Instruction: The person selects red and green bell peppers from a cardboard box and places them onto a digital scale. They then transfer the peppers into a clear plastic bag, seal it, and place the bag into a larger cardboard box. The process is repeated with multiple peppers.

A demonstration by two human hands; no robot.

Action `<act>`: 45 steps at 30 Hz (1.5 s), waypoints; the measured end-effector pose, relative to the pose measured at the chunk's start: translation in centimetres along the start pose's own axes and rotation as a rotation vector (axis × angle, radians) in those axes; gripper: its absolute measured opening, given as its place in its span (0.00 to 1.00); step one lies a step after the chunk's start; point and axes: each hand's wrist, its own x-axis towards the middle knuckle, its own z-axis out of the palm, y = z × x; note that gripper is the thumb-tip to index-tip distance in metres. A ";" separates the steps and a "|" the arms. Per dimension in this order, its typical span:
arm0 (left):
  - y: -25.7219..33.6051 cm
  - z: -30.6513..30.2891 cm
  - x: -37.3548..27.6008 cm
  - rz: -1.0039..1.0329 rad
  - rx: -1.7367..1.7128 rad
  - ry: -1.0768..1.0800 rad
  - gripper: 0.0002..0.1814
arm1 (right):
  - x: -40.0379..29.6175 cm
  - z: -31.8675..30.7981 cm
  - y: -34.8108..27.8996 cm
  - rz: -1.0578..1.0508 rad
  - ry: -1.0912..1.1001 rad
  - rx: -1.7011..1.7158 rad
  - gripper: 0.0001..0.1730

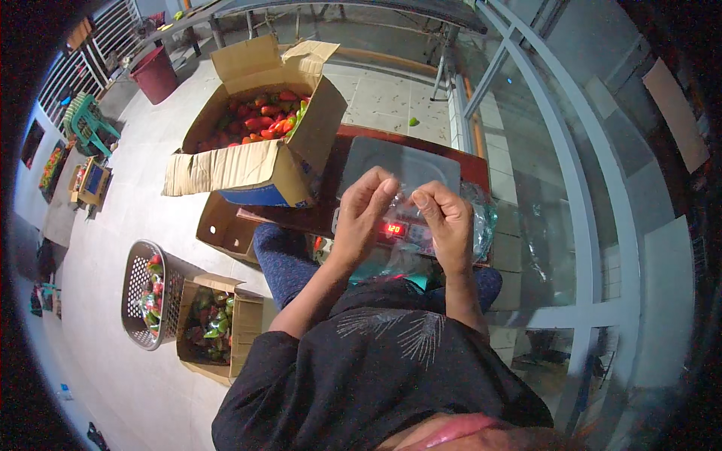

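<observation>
My left hand (362,214) and my right hand (447,220) are raised close together, thumbs pressed against curled fingers. Thin clear plastic, apparently a bag (401,203), is pinched between them, and its lower part is hard to make out. Beneath the hands stands a digital scale with a grey platform (395,152) and a lit red display (393,228). The scale rests on a low dark-red table (333,169). Left of the scale, an open cardboard box (248,180) holds many red peppers (259,121) and a few green ones.
More clear plastic bags (484,220) lie right of the scale. On the left floor are a plastic basket (133,299) with bagged peppers and a smaller box (245,332) of peppers. A glass partition frame (578,225) runs along the right. Behind are a maroon bin (155,76) and green chair (90,121).
</observation>
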 end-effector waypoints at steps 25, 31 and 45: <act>0.3 -1.3 0.6 0.081 -0.074 0.306 0.13 | -1.0 -3.7 0.7 0.029 0.189 0.271 0.10; -0.3 -2.2 1.2 0.104 0.193 0.307 0.12 | 1.8 -3.1 0.7 -0.076 0.146 0.141 0.08; 2.2 -1.1 2.2 0.146 0.252 0.374 0.10 | 7.3 -2.6 2.6 -0.097 0.094 0.342 0.12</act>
